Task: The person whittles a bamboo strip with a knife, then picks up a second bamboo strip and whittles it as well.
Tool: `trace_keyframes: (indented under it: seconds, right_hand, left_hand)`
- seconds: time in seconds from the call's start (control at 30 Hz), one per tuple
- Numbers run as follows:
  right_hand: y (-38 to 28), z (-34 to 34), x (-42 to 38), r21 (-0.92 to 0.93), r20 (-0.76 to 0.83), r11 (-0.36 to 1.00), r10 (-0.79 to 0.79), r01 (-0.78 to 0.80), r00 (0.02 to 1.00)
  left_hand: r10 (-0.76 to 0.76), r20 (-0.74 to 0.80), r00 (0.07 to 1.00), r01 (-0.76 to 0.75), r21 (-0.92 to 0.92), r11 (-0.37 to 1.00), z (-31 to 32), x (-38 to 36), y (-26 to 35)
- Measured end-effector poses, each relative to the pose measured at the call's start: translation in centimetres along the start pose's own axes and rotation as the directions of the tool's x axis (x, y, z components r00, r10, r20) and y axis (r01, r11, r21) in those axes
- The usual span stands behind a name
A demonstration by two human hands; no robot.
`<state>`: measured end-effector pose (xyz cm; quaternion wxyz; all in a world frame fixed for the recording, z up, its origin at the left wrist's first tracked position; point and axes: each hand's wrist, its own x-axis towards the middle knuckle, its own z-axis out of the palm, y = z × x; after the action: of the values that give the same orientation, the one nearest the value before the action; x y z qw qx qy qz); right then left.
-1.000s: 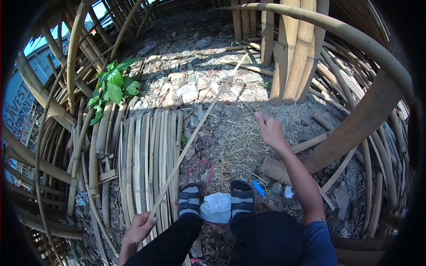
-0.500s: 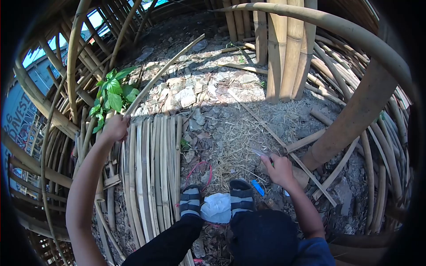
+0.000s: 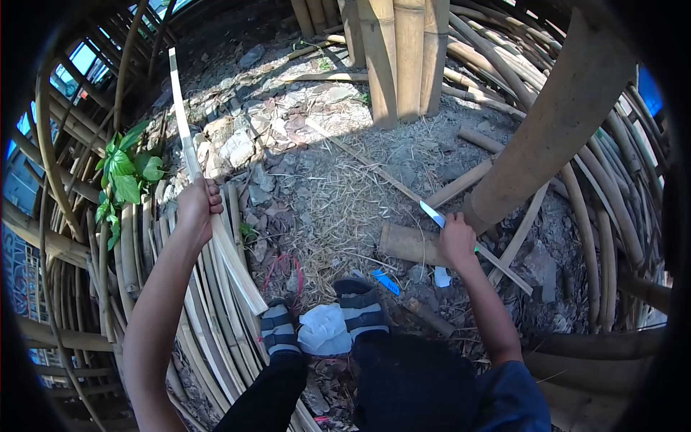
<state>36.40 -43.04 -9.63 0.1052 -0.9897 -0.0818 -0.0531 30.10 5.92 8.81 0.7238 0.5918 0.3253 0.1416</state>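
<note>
I'm seeing left hand (image 3: 196, 209) clenching bamboo strip (image 3: 234, 263) near mid-length, upper left to lower left-centre, probably balancing it; right hand (image 3: 457, 237), right of centre, wrapping closed round knife (image 3: 432, 214), blade pointing away, likely sparing fingers.

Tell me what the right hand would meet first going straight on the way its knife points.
Likely the thin strip just past the knife tip; the right hand's height above it is unclear.
</note>
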Motion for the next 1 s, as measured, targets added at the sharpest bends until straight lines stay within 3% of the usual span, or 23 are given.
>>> trace_keyframes:
  seconds: [0.07, 0.2, 0.3, 0.4, 0.57, 0.67, 0.73, 0.77, 0.8, 0.83, 0.87, 0.93, 0.97, 1.0]
  right_hand:
    - [0.7, 1.2, 0.7, -0.085, 0.025, 0.991, 0.109, -0.106, 0.994]
    - [2.3, 3.8, 1.8, -0.07, 0.04, 0.997, 0.048, -0.045, 0.998]
    - [2.9, 4.8, 3.0, -0.079, 0.116, 0.993, 0.099, -0.09, 0.988]
    - [1.4, 2.1, 1.0, -0.163, 0.16, 0.978, -0.101, 0.127, 0.982]
    - [0.0, 1.5, -1.0, -0.078, 0.082, 0.983, -0.16, 0.166, 0.984]
    - [-1.3, 0.3, -2.0, -0.066, -0.013, 0.957, -0.284, 0.283, 0.959]
    - [-2.7, -1.3, -3.1, 0.201, 0.195, 0.965, -0.205, 0.166, 0.959]
    - [-3.0, -1.5, -3.4, 0.198, 0.19, 0.965, -0.209, 0.171, 0.959]
    - [-3.2, -1.6, -3.7, 0.53, 0.307, 0.848, -0.17, -0.019, 0.936]
    - [-3.5, -1.8, -4.1, 0.757, 0.429, 0.605, -0.176, -0.246, 0.886]
    - [-3.6, -2.2, -4.4, 0.754, 0.433, 0.609, -0.18, -0.245, 0.883]
    - [-4.1, -4.2, -4.6, 0.648, 0.241, 0.761, -0.254, 0.039, 0.937]
    - [-4.4, -5.9, -4.5, 0.646, 0.242, 0.762, -0.26, 0.045, 0.935]
    - [-4.8, -8.2, -4.2, 0.413, 0.138, 0.886, -0.289, 0.21, 0.947]
  left_hand:
    - [-0.106, 0.002, 0.994, 0.106, -0.052, 0.993, 0.3, -1.8, -0.4]
    - [-0.25, 0.041, 0.967, 0.254, -0.123, 0.959, -0.1, -4.8, -0.6]
    - [-0.314, 0.071, 0.947, 0.322, -0.177, 0.93, -1.4, -6.0, -0.6]
    - [-0.323, 0.061, 0.944, 0.329, -0.195, 0.924, -2.4, -7.4, -0.6]
    - [-0.279, 0.032, 0.96, 0.28, -0.15, 0.948, -3.4, -8.2, -0.6]
    - [-0.248, 0.026, 0.968, 0.249, -0.096, 0.964, -4.0, -8.4, -1.0]
    - [-0.229, 0.023, 0.973, 0.23, -0.068, 0.971, -3.8, -8.6, -0.9]
    - [-0.213, 0.008, 0.977, 0.213, -0.052, 0.976, -3.6, -8.9, -0.8]
    - [-0.199, -0.011, 0.98, 0.198, -0.038, 0.979, -3.6, -9.2, -0.9]
    - [-0.201, -0.016, 0.979, 0.2, -0.044, 0.979, -3.6, -9.4, -0.9]
    - [-0.189, -0.007, 0.982, 0.189, -0.024, 0.982, -3.6, -9.6, -0.9]
    - [-0.17, 0.0, 0.985, 0.17, -0.012, 0.985, -3.5, -9.6, -0.6]
    - [-0.17, 0.008, 0.985, 0.17, -0.016, 0.985, -3.6, -9.7, -0.5]
    - [-0.169, 0.018, 0.986, 0.169, -0.021, 0.985, -3.7, -9.8, -0.5]
